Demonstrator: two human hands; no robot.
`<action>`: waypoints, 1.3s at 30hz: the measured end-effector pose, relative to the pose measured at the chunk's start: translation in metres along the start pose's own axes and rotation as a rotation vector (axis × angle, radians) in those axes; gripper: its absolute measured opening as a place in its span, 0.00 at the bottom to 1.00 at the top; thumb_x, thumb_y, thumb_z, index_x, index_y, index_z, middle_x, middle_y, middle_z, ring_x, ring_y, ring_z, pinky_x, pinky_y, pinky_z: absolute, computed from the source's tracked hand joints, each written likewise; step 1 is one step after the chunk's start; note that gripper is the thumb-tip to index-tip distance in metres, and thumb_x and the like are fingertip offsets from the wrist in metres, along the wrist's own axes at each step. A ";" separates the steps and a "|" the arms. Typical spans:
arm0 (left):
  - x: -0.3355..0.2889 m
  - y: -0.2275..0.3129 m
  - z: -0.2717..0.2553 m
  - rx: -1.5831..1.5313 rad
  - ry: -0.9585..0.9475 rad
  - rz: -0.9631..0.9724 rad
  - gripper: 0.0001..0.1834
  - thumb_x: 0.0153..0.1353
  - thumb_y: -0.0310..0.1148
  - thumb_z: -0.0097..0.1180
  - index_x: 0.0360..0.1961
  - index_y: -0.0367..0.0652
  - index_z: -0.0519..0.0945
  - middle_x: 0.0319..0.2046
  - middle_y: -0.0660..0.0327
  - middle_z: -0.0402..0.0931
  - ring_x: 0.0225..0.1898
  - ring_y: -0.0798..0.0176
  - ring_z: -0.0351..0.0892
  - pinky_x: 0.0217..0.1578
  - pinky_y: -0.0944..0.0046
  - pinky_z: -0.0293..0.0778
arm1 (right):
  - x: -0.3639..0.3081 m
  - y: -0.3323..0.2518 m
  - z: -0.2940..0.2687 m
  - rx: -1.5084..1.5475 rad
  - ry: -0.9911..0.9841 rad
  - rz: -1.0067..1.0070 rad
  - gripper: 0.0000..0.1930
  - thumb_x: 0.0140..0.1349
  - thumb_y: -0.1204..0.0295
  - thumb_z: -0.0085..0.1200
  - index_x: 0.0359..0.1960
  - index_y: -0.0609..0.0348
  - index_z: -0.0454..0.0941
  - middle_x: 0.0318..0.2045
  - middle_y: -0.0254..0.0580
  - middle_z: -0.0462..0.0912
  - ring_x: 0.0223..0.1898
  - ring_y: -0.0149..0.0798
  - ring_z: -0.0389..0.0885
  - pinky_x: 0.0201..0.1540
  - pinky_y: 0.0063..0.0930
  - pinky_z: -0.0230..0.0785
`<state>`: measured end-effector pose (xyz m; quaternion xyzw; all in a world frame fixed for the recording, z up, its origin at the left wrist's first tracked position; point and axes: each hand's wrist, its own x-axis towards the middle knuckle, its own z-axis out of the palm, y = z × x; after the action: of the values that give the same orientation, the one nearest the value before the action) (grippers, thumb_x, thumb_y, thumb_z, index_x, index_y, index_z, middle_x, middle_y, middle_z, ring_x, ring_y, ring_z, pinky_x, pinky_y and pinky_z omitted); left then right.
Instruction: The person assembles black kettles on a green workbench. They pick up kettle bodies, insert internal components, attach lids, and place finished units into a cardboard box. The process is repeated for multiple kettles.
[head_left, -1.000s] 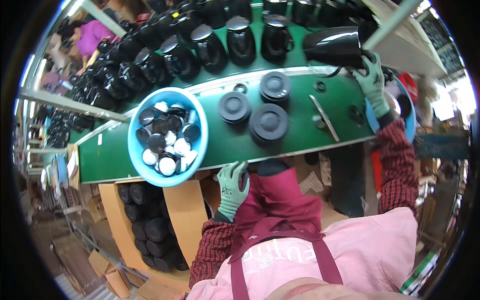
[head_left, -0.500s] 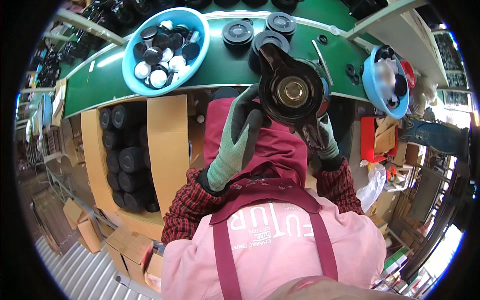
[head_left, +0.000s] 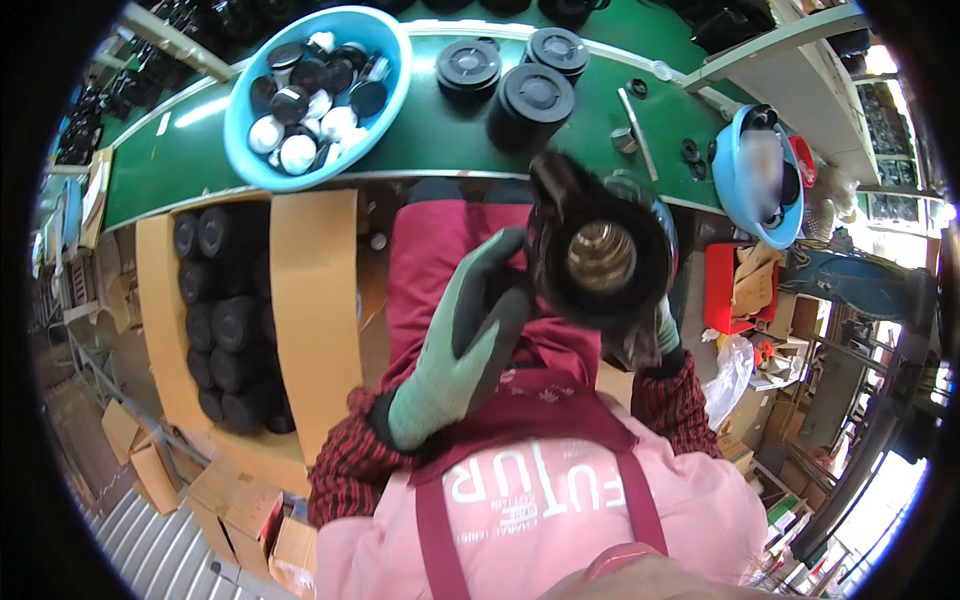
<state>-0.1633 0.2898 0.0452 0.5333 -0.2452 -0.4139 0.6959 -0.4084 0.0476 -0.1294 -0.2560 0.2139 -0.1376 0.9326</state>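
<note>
A dark vacuum jug [head_left: 570, 225] hangs above my lap, its open mouth turned up toward me and a shiny metal liner showing inside. My right hand [head_left: 666, 327], in a green knit glove, is on the jug's near right side by the handle; most of its fingers are hidden behind the jug. To the left of the jug is my left hand [head_left: 455, 345], in a green glove with dark-coated fingers. Its fingers and thumb are spread and hold nothing, the fingertips close to the jug's side.
On the green bench [head_left: 420, 135] stand a blue basin [head_left: 236, 140] of black and white lids, several black round containers [head_left: 533, 95], a metal rod [head_left: 636, 135] and a smaller blue basin [head_left: 730, 180]. A cardboard box [head_left: 315, 320] of black cylinders stands left; a red bin [head_left: 718, 290] is right.
The jug has come nearer and tilted, showing more of its liner. My left hand has shifted slightly down and left, its fingers still apart. My view has moved a little.
</note>
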 end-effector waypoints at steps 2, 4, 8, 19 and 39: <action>-0.001 0.001 -0.001 0.024 -0.051 0.024 0.32 0.74 0.25 0.48 0.76 0.33 0.55 0.54 0.58 0.73 0.49 0.68 0.74 0.57 0.64 0.69 | -0.009 0.001 0.000 -0.012 0.037 -0.024 0.26 0.72 0.69 0.53 0.69 0.60 0.65 0.63 0.42 0.77 0.59 0.38 0.81 0.63 0.38 0.74; -0.001 -0.002 -0.002 -0.006 -0.073 0.001 0.32 0.75 0.29 0.47 0.76 0.33 0.55 0.55 0.57 0.73 0.51 0.67 0.74 0.58 0.64 0.70 | -0.019 -0.002 0.005 -0.043 0.075 -0.028 0.27 0.69 0.69 0.57 0.68 0.60 0.66 0.62 0.42 0.78 0.58 0.39 0.81 0.63 0.37 0.74; 0.003 -0.011 -0.002 -0.093 -0.006 -0.080 0.31 0.76 0.34 0.50 0.75 0.34 0.58 0.54 0.57 0.74 0.51 0.69 0.74 0.56 0.65 0.70 | -0.021 -0.014 0.011 -0.176 0.158 -0.049 0.29 0.64 0.70 0.63 0.66 0.60 0.69 0.59 0.42 0.80 0.56 0.39 0.82 0.61 0.37 0.75; 0.038 -0.010 -0.033 0.026 -0.056 -0.283 0.26 0.71 0.34 0.60 0.66 0.36 0.69 0.52 0.57 0.78 0.50 0.68 0.78 0.53 0.64 0.76 | 0.008 -0.060 0.004 -0.545 -0.007 -0.100 0.32 0.53 0.74 0.75 0.60 0.62 0.75 0.53 0.43 0.84 0.53 0.41 0.85 0.57 0.36 0.78; -0.028 -0.182 -0.112 0.171 0.079 0.028 0.33 0.74 0.39 0.54 0.75 0.38 0.60 0.73 0.51 0.62 0.70 0.50 0.66 0.70 0.52 0.64 | 0.121 -0.114 0.208 -1.348 -0.795 -0.082 0.27 0.50 0.75 0.72 0.55 0.56 0.82 0.65 0.54 0.74 0.65 0.57 0.75 0.70 0.44 0.65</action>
<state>-0.1483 0.3578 -0.1590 0.6032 -0.2596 -0.3604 0.6624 -0.2225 -0.0049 0.0537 -0.8046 -0.1083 0.0897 0.5769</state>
